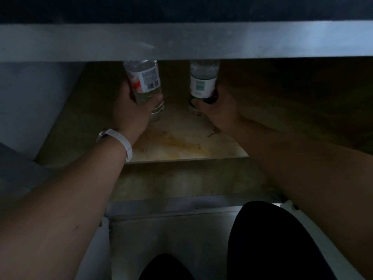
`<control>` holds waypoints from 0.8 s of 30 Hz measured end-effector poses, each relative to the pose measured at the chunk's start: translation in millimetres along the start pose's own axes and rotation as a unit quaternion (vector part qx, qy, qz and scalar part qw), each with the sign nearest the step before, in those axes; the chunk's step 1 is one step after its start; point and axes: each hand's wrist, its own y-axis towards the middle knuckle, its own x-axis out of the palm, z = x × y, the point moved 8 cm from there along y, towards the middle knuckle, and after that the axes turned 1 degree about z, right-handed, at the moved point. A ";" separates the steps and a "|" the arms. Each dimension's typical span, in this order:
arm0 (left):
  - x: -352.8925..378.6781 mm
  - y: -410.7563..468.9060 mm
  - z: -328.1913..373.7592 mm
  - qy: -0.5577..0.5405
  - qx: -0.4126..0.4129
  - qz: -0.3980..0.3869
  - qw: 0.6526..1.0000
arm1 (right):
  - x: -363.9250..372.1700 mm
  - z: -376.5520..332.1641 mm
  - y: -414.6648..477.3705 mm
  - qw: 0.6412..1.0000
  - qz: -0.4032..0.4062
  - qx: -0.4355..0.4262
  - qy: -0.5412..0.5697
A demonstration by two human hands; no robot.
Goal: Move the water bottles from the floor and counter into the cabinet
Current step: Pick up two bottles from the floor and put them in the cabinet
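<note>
Head view looks into a dim cabinet [181,144], both arms reaching in. Left hand [131,110] grips a red-labelled water bottle [144,81]; right hand [219,109] grips a green-labelled water bottle [202,83]. Both bottles are upright above the stained cabinet floor.

A white wristband [121,142] sits left of centre. Just right of it spreads an orange-brown stain [181,143]. Black trousers [272,239] show well below it, to the right. A grey panel [30,98] stands above-left of it.
</note>
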 end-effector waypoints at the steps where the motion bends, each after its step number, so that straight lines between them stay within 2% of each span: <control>1: -0.1 -0.4 -0.2 0.000 -0.001 0.000 1.000 | 0.2 0.4 0.5 1.000 -0.008 -0.001 0.002; 7: -3.8 -9.7 2.1 0.042 -0.015 -0.028 0.999 | -3.0 -2.3 -10.9 0.999 -0.051 0.015 -0.011; 10: -9.5 -28.6 2.6 0.070 -0.013 -0.049 0.996 | -18.7 -12.8 -27.2 0.998 -0.054 -0.010 -0.027; 14: -18.7 -68.1 -7.7 0.118 -0.030 -0.039 0.992 | -35.8 -16.3 -55.4 0.992 -0.090 -0.028 -0.085; 18: -21.0 -107.8 -17.3 0.164 -0.026 -0.038 0.985 | -43.1 -14.2 -85.8 0.972 -0.151 -0.053 -0.174; 22: -15.0 -142.0 0.0 0.251 0.018 -0.055 0.966 | -53.2 -28.8 -119.7 0.939 -0.154 -0.158 -0.265; 24: -16.9 -161.2 20.9 0.306 0.052 -0.061 0.949 | -55.0 -41.1 -135.3 0.921 -0.167 -0.177 -0.304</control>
